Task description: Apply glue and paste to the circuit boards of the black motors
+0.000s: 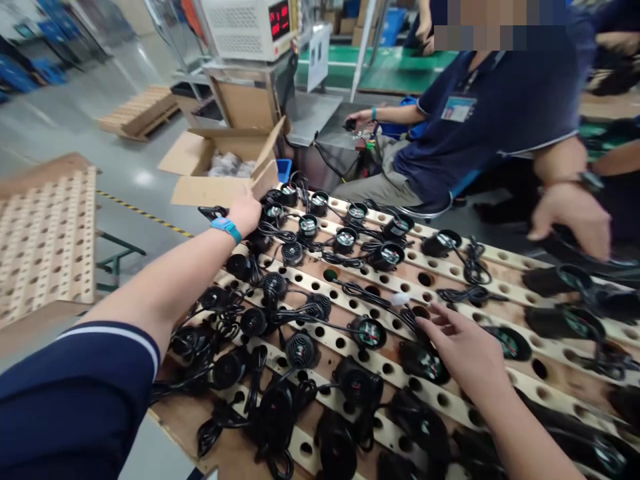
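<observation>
My left hand (245, 215) reaches to the far left corner of a wooden rack (330, 290), beside black round housings and coiled cables. Its fingers point down and are mostly hidden, so any grip is unclear. Over the middle of the rack is my right hand (467, 347), fingers apart, close to a black cable (370, 293) with a whitish connector (400, 299). Just below those fingers sits a black housing (427, 363) with a green circuit board inside. Several similar housings, some open with boards showing and some with slotted grilles (301, 349), fill the rack's rows.
An open cardboard box (197, 190) with wrapped items stands beyond the rack's far left corner. A seated co-worker (500, 127) is across from me, one hand near the rack's right side. A white instrument (240, 30) stands behind. Another perforated rack (50, 233) is at left.
</observation>
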Action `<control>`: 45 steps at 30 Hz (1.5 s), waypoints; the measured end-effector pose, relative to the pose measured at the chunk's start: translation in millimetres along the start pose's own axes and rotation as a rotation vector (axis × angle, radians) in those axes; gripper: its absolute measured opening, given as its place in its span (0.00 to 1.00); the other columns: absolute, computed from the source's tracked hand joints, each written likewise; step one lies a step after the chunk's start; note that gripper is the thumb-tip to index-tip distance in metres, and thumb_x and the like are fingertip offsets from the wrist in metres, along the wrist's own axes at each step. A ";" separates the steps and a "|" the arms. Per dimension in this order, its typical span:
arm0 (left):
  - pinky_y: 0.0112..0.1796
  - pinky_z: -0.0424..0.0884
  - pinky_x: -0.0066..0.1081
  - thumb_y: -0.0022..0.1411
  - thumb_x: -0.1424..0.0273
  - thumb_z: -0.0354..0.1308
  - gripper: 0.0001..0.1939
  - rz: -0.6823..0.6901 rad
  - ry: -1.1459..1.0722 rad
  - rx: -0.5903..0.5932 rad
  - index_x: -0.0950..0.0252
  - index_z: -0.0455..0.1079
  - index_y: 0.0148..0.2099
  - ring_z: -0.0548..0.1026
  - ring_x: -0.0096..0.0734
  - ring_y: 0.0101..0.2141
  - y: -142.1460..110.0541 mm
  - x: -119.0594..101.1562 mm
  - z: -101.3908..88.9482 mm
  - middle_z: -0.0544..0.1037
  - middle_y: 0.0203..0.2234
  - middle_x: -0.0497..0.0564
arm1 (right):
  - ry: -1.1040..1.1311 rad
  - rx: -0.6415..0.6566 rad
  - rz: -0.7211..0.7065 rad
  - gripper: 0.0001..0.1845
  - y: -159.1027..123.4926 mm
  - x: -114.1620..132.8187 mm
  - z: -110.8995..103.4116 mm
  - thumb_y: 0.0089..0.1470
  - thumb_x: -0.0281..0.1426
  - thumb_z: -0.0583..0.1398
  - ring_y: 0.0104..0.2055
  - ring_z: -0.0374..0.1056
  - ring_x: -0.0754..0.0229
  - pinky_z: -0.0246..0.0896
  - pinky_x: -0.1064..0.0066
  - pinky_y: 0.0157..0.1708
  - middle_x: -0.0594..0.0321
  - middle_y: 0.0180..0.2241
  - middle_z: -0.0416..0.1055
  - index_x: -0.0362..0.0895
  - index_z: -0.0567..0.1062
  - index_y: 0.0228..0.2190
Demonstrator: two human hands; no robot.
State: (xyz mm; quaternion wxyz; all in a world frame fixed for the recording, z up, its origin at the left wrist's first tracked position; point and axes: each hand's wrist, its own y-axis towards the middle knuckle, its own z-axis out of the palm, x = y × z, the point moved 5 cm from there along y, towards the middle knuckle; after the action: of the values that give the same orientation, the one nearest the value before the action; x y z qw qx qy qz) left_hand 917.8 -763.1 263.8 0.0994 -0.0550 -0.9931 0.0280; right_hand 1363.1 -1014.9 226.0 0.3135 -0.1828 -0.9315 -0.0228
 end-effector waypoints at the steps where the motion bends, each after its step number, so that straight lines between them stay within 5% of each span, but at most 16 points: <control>1: 0.61 0.50 0.60 0.63 0.80 0.45 0.23 -0.023 0.030 -0.019 0.86 0.68 0.57 0.51 0.67 0.66 1.0 -0.8 1.5 0.48 0.67 0.80 | -0.007 -0.029 0.022 0.33 -11.7 3.7 -9.7 0.45 0.56 0.59 0.31 0.71 0.49 0.66 0.56 0.36 0.56 0.30 0.77 0.45 0.80 0.41; 7: 0.56 0.60 0.54 0.64 0.80 0.44 0.19 -0.031 0.036 -0.141 0.85 0.70 0.51 0.59 0.62 0.62 -2.2 4.6 -16.8 0.63 0.59 0.79 | -0.037 -0.147 0.005 0.25 -69.6 25.8 -53.5 0.54 0.54 0.57 0.36 0.72 0.48 0.66 0.55 0.39 0.56 0.38 0.78 0.51 0.80 0.41; 10: 0.52 0.65 0.47 0.68 0.76 0.46 0.14 -0.023 -0.011 -0.195 0.77 0.70 0.47 0.69 0.50 0.52 -8.3 16.0 -42.1 0.74 0.46 0.67 | 0.077 -0.084 0.007 0.23 -82.4 32.9 -49.9 0.53 0.53 0.59 0.36 0.73 0.48 0.68 0.55 0.39 0.57 0.38 0.79 0.52 0.80 0.40; 14: 0.42 0.70 0.42 0.69 0.76 0.45 0.09 0.018 -0.071 -0.295 0.66 0.67 0.43 0.73 0.42 0.40 -42.3 12.2 -78.8 0.74 0.36 0.58 | 0.372 0.142 0.058 0.23 -89.8 53.5 -26.1 0.51 0.53 0.63 0.37 0.74 0.49 0.71 0.57 0.41 0.56 0.39 0.79 0.50 0.80 0.41; 16: 0.41 0.71 0.39 0.68 0.74 0.46 0.07 0.142 -0.134 -0.347 0.63 0.65 0.39 0.73 0.39 0.38 -79.4 -11.9 -91.9 0.73 0.34 0.55 | 0.558 0.324 0.106 0.26 -93.6 69.9 -10.1 0.52 0.53 0.64 0.36 0.74 0.51 0.72 0.60 0.38 0.54 0.40 0.79 0.48 0.79 0.44; 20: 0.42 0.73 0.33 0.68 0.72 0.50 0.03 0.604 -0.449 -0.369 0.62 0.64 0.39 0.74 0.32 0.39 -179.9 -98.0 -100.5 0.75 0.37 0.53 | 0.959 0.620 0.213 0.34 -106.1 102.1 13.3 0.57 0.55 0.61 0.33 0.73 0.56 0.68 0.66 0.29 0.49 0.46 0.76 0.45 0.72 0.55; 24: 0.38 0.75 0.30 0.68 0.75 0.51 0.02 0.978 -0.793 -0.305 0.64 0.62 0.41 0.73 0.30 0.37 -252.1 -171.6 -95.5 0.75 0.37 0.55 | 1.187 0.836 0.268 0.30 -124.1 115.6 18.1 0.62 0.53 0.57 0.29 0.71 0.59 0.62 0.70 0.26 0.56 0.32 0.76 0.44 0.74 0.53; 26: 0.38 0.76 0.32 0.66 0.77 0.52 0.05 1.031 -0.882 -0.353 0.65 0.62 0.44 0.74 0.33 0.38 -266.8 -187.2 -92.5 0.76 0.39 0.58 | 1.164 0.877 0.263 0.25 -131.1 113.2 14.9 0.62 0.49 0.59 0.28 0.68 0.61 0.60 0.72 0.27 0.60 0.26 0.72 0.43 0.77 0.48; 31: 0.45 0.77 0.37 0.64 0.80 0.55 0.14 1.033 -1.035 -0.325 0.66 0.63 0.51 0.76 0.38 0.46 -277.0 -195.4 -77.5 0.77 0.45 0.62 | 1.262 0.869 0.341 0.20 -141.1 97.1 11.6 0.62 0.45 0.61 0.30 0.66 0.63 0.61 0.72 0.30 0.60 0.28 0.73 0.44 0.80 0.44; 35: 0.50 0.75 0.39 0.63 0.81 0.56 0.20 1.006 -1.115 -0.309 0.65 0.63 0.56 0.76 0.36 0.48 -286.5 -195.7 -78.2 0.77 0.47 0.61 | 1.186 0.779 0.297 0.22 -143.2 78.5 11.8 0.56 0.41 0.67 0.42 0.72 0.58 0.69 0.68 0.41 0.56 0.44 0.77 0.48 0.78 0.51; 37: 0.53 0.73 0.42 0.62 0.80 0.57 0.24 0.912 -1.174 -0.213 0.66 0.62 0.60 0.74 0.40 0.52 -287.6 -196.7 -78.9 0.75 0.51 0.63 | 1.035 0.671 0.177 0.29 -141.2 69.2 7.0 0.53 0.39 0.69 0.55 0.69 0.53 0.67 0.61 0.54 0.56 0.56 0.72 0.51 0.74 0.56; 39: 0.50 0.74 0.41 0.62 0.77 0.57 0.25 0.714 -1.326 0.030 0.67 0.62 0.61 0.74 0.41 0.51 -284.5 -198.9 -71.3 0.74 0.50 0.64 | 0.820 0.549 0.016 0.32 -138.9 62.9 0.6 0.54 0.38 0.68 0.62 0.64 0.51 0.60 0.55 0.62 0.56 0.61 0.67 0.52 0.70 0.60; 43: 0.34 0.75 0.33 0.63 0.66 0.60 0.19 0.184 -1.764 0.725 0.68 0.65 0.54 0.77 0.31 0.30 -288.0 -214.0 -34.4 0.77 0.31 0.54 | 0.445 0.327 -0.338 0.29 -137.2 63.9 -5.9 0.58 0.33 0.63 0.61 0.66 0.52 0.62 0.55 0.62 0.55 0.59 0.69 0.49 0.69 0.61; 45: 0.29 0.74 0.31 0.58 0.59 0.65 0.22 -0.004 -1.845 0.890 0.69 0.67 0.48 0.76 0.30 0.25 -293.0 -222.8 -20.1 0.75 0.24 0.49 | 0.341 0.242 -0.462 0.28 -138.2 67.0 -4.5 0.59 0.31 0.61 0.60 0.67 0.53 0.65 0.58 0.60 0.54 0.58 0.70 0.47 0.68 0.60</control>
State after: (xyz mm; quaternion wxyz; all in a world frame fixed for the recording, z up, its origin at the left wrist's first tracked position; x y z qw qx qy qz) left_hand 1108.5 -1078.5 259.7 -0.6921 0.0315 -0.5822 0.4254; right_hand 1267.3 -1122.7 279.3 0.4713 0.0790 -0.8784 -0.0126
